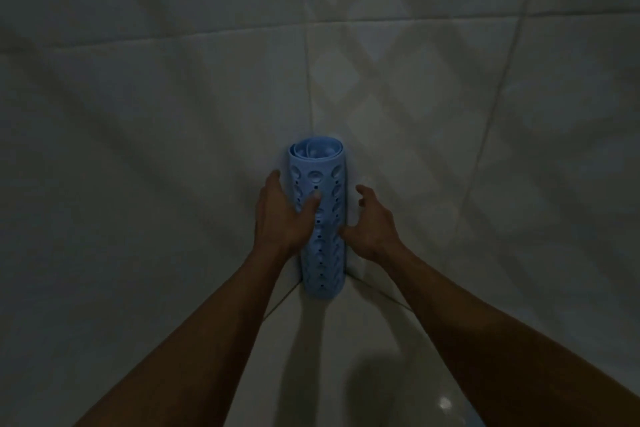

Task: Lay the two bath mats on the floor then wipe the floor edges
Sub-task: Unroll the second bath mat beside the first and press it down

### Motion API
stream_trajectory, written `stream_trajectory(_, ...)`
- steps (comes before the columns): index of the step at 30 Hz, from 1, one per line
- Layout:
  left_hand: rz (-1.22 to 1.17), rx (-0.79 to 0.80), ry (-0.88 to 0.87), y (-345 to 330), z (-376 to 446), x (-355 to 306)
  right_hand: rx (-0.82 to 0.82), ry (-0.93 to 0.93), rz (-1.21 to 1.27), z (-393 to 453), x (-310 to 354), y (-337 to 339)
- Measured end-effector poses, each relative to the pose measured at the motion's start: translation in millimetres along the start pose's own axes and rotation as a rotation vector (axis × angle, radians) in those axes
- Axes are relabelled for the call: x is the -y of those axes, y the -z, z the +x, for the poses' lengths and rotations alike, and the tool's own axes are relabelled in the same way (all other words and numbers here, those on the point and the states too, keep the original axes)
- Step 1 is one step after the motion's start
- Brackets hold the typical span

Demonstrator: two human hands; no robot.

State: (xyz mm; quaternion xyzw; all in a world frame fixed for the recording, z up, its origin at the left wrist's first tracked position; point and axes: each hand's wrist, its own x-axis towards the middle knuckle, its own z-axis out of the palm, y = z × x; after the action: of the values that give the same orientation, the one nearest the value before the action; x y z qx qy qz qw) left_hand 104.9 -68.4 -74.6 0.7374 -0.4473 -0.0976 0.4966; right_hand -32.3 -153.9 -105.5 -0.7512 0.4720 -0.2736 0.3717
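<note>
A light blue rubber bath mat (329, 218), rolled into a tube with suction cups and small holes on its outside, stands upright in the corner where two tiled walls meet the floor. My left hand (282, 218) grips the roll from the left, thumb across its front. My right hand (372, 225) is at the roll's right side with fingers spread; its thumb touches the roll's edge and the fingers are off it. Only one mat is in view.
Pale tiled walls (156, 114) rise on both sides of the corner, the right one with a diamond pattern (398, 80). A glossy tiled floor (329, 357) lies below the roll between my forearms. The light is dim.
</note>
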Motion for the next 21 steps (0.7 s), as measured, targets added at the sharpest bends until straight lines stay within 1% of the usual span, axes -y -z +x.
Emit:
stream_trajectory(2,-0.044,0.000,-0.062,-9.1,17.3,-1.4,0.033,0.014,0.017,13.7,-10.6,-10.7)
stream_trajectory(4,-0.102,0.034,-0.116,-18.3,33.9,0.2,0.048,0.033,0.053,23.2,-20.3,-21.9)
stream_trajectory(6,-0.162,0.069,-0.154,-27.7,45.1,5.8,0.054,0.062,0.082,31.0,-25.3,-34.0)
stream_trajectory(8,-0.194,0.056,-0.170,-36.2,50.4,9.5,0.047,0.107,0.082,38.1,-32.9,-47.4)
stream_trajectory(11,-0.257,0.038,-0.156,-39.1,54.7,13.8,-0.001,0.134,0.055,54.1,-60.4,-67.3)
stream_trajectory(13,-0.266,0.094,-0.118,-34.2,53.4,13.5,-0.002,0.114,0.045,72.4,-93.1,-82.7)
stream_trajectory(15,-0.307,0.174,-0.049,-28.2,46.3,10.0,0.007,0.130,0.039,77.1,-107.5,-87.8)
stream_trajectory(16,-0.344,0.186,-0.026,-25.4,41.3,6.2,0.013,0.135,0.051,74.7,-110.3,-87.0)
stream_trajectory(18,-0.423,0.157,-0.015,-20.8,31.1,-3.4,0.038,0.148,0.092,62.4,-113.6,-81.7)
stream_trajectory(21,-0.496,0.097,0.010,-15.3,23.8,-18.2,0.037,0.122,0.178,4.8,-57.9,-34.3)
